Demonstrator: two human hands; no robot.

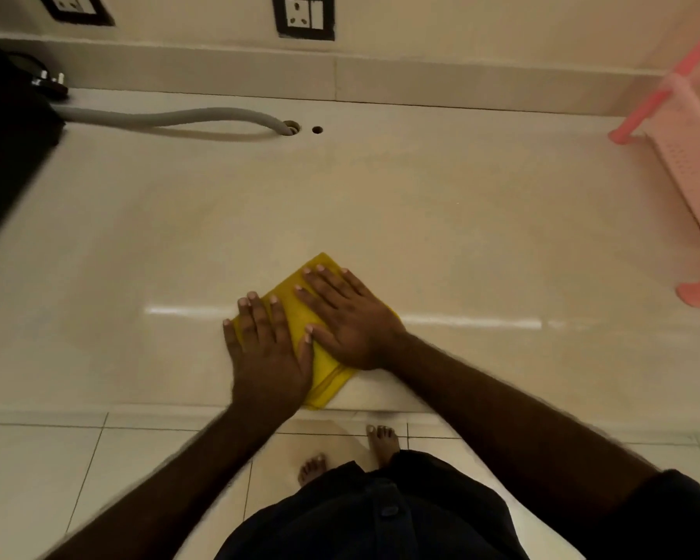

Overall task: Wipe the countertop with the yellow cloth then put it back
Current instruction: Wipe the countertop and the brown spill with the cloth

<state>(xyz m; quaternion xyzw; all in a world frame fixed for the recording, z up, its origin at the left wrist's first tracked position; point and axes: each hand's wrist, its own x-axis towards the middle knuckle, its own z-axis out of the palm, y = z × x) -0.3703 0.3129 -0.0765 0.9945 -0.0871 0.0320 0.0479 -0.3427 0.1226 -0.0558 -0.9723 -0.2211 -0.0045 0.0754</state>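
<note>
A folded yellow cloth (296, 313) lies flat on the cream countertop (421, 220), close to its front edge. My left hand (265, 349) presses palm-down on the cloth's left part, fingers spread. My right hand (348, 317) lies flat on its right part, fingers spread and pointing up-left. Both palms rest on top of the cloth without gripping it. A corner of the cloth sticks out beyond my right fingertips, and another hangs near the counter edge below my hands.
A grey hose (170, 117) runs along the back into a hole (292, 126), with a second small hole (317, 129) beside it. A black appliance (5, 147) stands at the left. A pink plastic rack (687, 155) sits at the right. Wall sockets (304, 14) are behind.
</note>
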